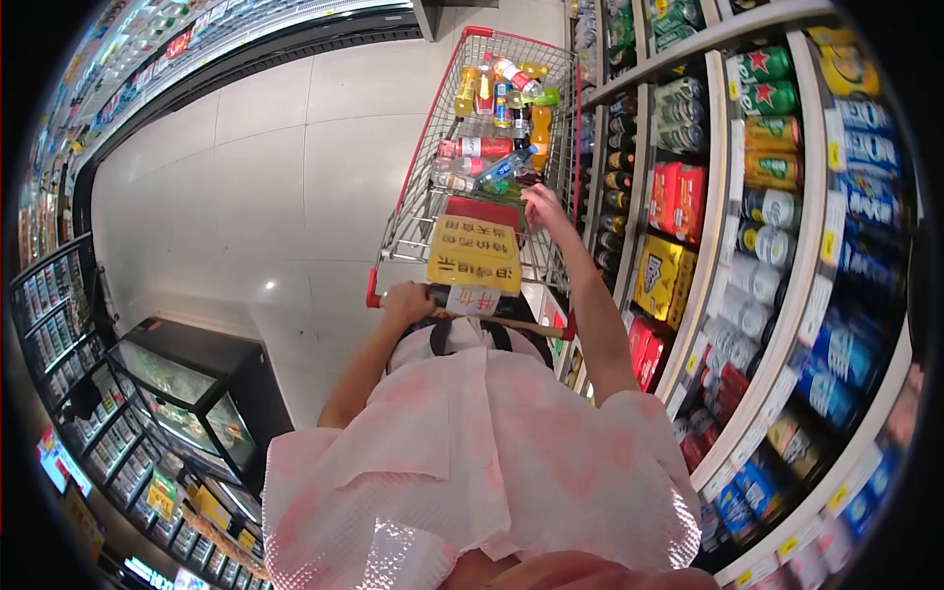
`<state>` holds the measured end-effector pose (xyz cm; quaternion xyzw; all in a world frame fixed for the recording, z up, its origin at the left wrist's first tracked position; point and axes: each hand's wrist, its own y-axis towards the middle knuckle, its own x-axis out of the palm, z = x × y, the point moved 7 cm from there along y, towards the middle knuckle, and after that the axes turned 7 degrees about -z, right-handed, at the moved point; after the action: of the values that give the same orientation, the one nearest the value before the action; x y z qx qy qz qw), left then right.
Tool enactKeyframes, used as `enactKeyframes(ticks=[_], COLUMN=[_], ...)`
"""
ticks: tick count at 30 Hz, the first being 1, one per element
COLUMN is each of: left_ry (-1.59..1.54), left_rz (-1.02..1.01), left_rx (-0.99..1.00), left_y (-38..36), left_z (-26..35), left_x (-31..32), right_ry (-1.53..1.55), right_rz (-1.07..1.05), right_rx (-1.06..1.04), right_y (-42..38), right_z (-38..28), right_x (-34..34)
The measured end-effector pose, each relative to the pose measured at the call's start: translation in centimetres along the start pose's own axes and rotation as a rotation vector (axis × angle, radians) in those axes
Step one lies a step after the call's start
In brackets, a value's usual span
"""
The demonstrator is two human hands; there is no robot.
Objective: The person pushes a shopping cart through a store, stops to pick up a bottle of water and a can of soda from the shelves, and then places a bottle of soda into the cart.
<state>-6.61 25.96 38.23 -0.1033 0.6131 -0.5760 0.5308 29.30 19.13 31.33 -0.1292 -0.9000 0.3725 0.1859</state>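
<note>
Left hand (405, 300) clenched on cart handle (472, 313); right hand (544, 207) rests open-fingered on cart rim (551, 246), centre frame. Advise steadying the cart (bottles (492, 118) stacked loosely) beside the shelf (757, 275).

Wire cart, shiny floor, lots of plastic

The shopping cart (492, 147) is bare metal wire with red plastic trim; bottles (492, 118) inside it look like glossy clear plastic. A matt yellow paper sign (475, 254) hangs at its handle end, and the floor (265, 177) left of it is smooth, glossy tile.

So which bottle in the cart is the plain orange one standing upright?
The tall orange bottle against the cart's right wall; the bottles around it lie tilted and carry red, yellow or blue.
</note>
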Motion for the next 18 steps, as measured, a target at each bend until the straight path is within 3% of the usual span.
enactKeyframes(ticks=[5, 8, 12, 15, 18], left_ry=[-0.034, -0.077, -0.124, -0.148, -0.174], left_rz=[-0.043, -0.086, -0.115, -0.119, -0.14], left_rx=[-0.02, -0.067, -0.075, -0.046, -0.064], left_y=[3.0, 3.8, 6.0, 7.7, 8.4], left_z=[1.2, 2.2, 2.6, 3.1, 3.0], left_x=[-1.8, -4.9, -7.5, -10.1, -11.1], right_ry=[0.147, -0.221, -0.962, -0.643, -0.716], right_rz=[0.177, 0.26, 0.348, 0.304, 0.278], right_rx=[0.073, 0.097, -0.14, -0.055, -0.149], right_y=[10.0, 12.5, 12.5, 12.9, 14.0], right_z=[2.3, 3.5, 8.0, 3.5, 1.7], right_x=[-2.7, -3.2, -3.7, -4.2, -4.5])
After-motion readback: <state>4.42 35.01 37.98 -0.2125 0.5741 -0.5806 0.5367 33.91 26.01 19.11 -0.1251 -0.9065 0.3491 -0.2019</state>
